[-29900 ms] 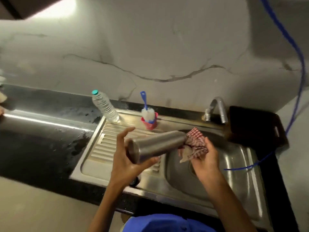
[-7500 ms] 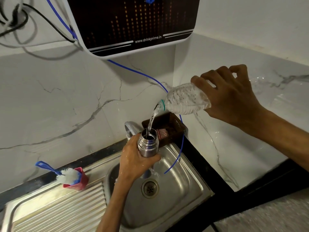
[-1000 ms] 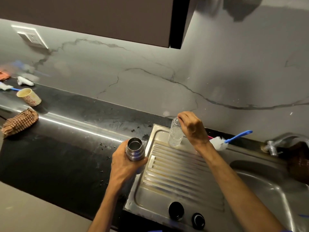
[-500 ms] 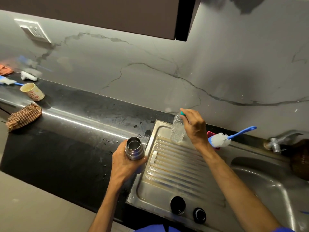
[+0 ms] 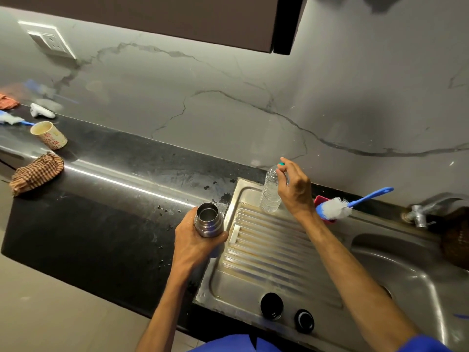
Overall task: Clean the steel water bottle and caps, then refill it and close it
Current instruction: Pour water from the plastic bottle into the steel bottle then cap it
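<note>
Since half a second ago little has shifted: right hand (image 5: 295, 190) remains at the top of the clear ribbed plastic water bottle (image 5: 270, 193), fingers pinched round its teal cap (image 5: 281, 164), bottle standing upright on the far corner of the ridged stainless drainboard (image 5: 269, 252). Left hand (image 5: 195, 241) wraps the cylindrical brushed-steel water bottle (image 5: 208, 223), held upright over the seam between drainboard and glossy black stone counter (image 5: 96, 224); mouth uncapped, stepped neck visible (liquid level inside not readable). Two round black caps (image 5: 271, 306) lie side by side on the near edge of the drainboard, well apart from both hands. White-bristled bottle brush with blue handle (image 5: 337, 207) rests in a small pink holder (image 5: 320, 201) just beside the right wrist. Steel tap (image 5: 421, 212) at far right over the basin. Counter surface speckled with water droplets near the steel bottle. Far left: patterned paper cup (image 5: 49, 135) lying tilted, crumpled brown checked cloth (image 5: 35, 172) near it. Backsplash is grey-veined marble.
</note>
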Demonstrator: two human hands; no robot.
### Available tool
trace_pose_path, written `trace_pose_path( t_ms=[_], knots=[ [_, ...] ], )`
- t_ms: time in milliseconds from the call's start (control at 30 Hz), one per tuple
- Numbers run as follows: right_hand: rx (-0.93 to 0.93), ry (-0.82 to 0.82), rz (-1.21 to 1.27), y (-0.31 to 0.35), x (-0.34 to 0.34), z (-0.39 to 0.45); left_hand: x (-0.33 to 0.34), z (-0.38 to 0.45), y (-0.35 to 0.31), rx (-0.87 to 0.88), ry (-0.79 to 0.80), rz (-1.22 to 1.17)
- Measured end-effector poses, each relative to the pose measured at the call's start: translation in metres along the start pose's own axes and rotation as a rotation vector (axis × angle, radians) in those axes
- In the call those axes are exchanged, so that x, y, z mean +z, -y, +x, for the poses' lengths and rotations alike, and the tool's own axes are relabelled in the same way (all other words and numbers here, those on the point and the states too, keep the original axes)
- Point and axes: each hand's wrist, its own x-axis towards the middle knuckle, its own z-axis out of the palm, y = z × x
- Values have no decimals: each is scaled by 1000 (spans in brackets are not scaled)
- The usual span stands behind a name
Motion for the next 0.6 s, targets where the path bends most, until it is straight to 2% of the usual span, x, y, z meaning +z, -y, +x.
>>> trace_pose_path(
  t_ms=[200, 367, 600],
  knots=[
    [134, -7, 25, 1, -3, 5, -1, 1, 3, 0, -12, -9],
    [155, 36, 10, -2, -1, 8, -2, 1, 5, 1, -15, 2],
    [240, 16, 18, -2, -1, 5, -1, 2, 8, -12, -7, 5]
  ],
)
